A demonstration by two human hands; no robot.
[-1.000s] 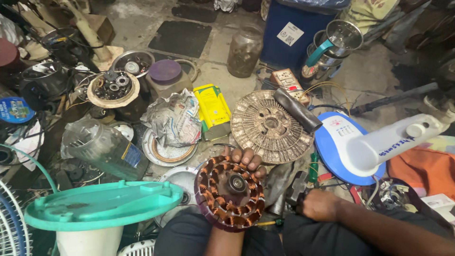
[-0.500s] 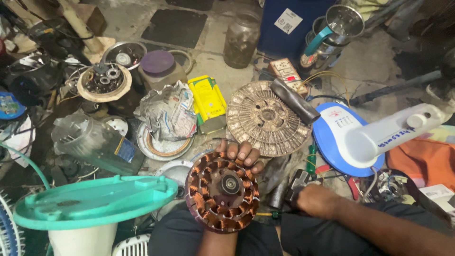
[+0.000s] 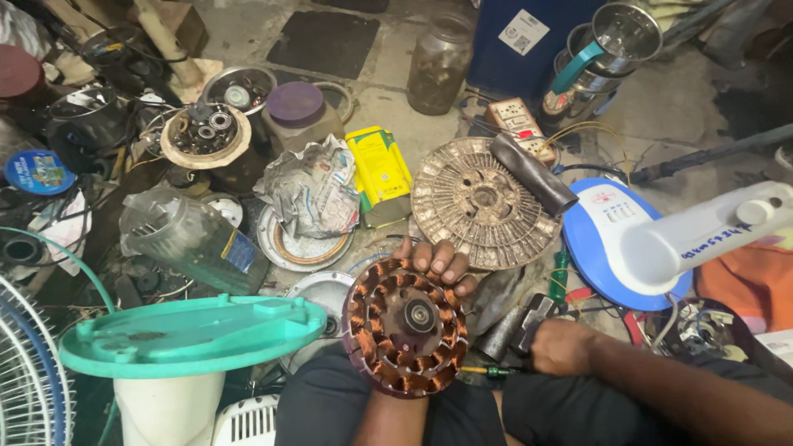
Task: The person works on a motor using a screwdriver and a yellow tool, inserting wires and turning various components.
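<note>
My left hand (image 3: 438, 263) grips a round fan motor stator (image 3: 405, 326) with copper windings, tilted toward me above my lap; only the fingertips show over its top rim. My right hand (image 3: 560, 347) rests low on the floor to the right, closed over a dark metal tool (image 3: 519, 326); a green-handled screwdriver (image 3: 487, 372) lies just left of it. A dusty round metal fan disc (image 3: 475, 202) lies beyond the stator, with a dark cylinder (image 3: 533, 173) resting on its edge.
A teal fan base on a white stand (image 3: 190, 334) fills the lower left. A blue and white fan base (image 3: 636, 248) lies at right. A yellow box (image 3: 378, 169), crumpled newspaper (image 3: 310, 190), glass jar (image 3: 438, 62), plastic jug (image 3: 194, 239) and motor parts crowd the floor.
The view has drifted slightly; the stator stays in my left hand at nearly the same tilt. My right hand stays low at the tool by my right knee.
</note>
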